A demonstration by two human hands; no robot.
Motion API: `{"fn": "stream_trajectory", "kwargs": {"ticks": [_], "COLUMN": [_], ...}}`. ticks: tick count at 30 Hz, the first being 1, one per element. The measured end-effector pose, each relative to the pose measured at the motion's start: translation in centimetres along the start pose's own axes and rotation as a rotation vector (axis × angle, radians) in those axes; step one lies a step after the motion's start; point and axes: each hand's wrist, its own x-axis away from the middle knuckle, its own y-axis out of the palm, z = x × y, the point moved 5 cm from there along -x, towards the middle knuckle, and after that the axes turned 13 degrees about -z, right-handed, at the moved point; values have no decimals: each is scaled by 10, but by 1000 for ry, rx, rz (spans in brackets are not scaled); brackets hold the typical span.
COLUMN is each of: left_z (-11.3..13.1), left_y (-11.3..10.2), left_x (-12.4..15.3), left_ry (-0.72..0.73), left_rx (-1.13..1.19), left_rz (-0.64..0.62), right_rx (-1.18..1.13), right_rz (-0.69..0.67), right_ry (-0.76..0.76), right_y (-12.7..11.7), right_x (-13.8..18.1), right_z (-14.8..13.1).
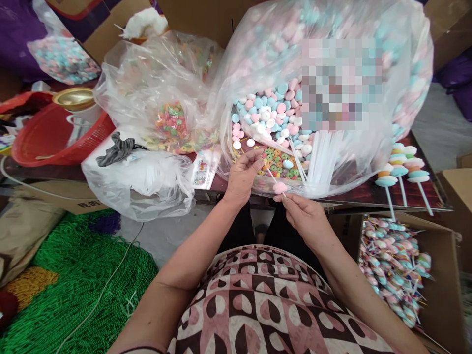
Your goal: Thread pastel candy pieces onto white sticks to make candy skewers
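Note:
My right hand (304, 216) pinches the lower end of a thin white stick just under a pink marshmallow (280, 188) threaded on it. The stick's bare upper part slants up to my left hand (243, 177). There, closed fingertips grip a small orange gummy ring (265, 165) at the stick's tip; whether the stick passes through it I cannot tell. Just beyond my hands lie green, orange and red gummy rings (275, 156) in clear plastic. A bundle of white sticks (323, 160) rests right of them. Behind spread loose pink, blue and white marshmallows (271, 110) inside a big clear bag (254, 44).
Finished marshmallow skewers (400, 169) jut over the table's right edge. Below them stands a cardboard box (442, 285) with many wrapped skewers. To the left are a clear bag of gummies (171, 120), a red basket (37, 137), and green cords (92, 280) on the floor.

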Motion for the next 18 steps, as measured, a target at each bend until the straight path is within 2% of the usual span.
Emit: {"fn": "stream_trajectory", "kwargs": {"ticks": [3,7,12,15,18], "left_z": [2,5,-2,6,23], "left_y": [-1,-2,-4,-2,2], "left_x": [1,3,4,6,10], "left_ry": [34,96,73,141,312], "left_rx": [-14,-148,-105,-298,-604], "left_rz": [19,18,45,23,6], "right_rx": [-24,-58,-113,-197,-265], "right_rz": [-14,-18,-39,-52,-68], "right_ry": [3,20,38,52,68], "right_y": [1,1,2,6,12], "right_x": [1,2,2,3,4], "right_z": [-1,-1,1,-1,-7]}}
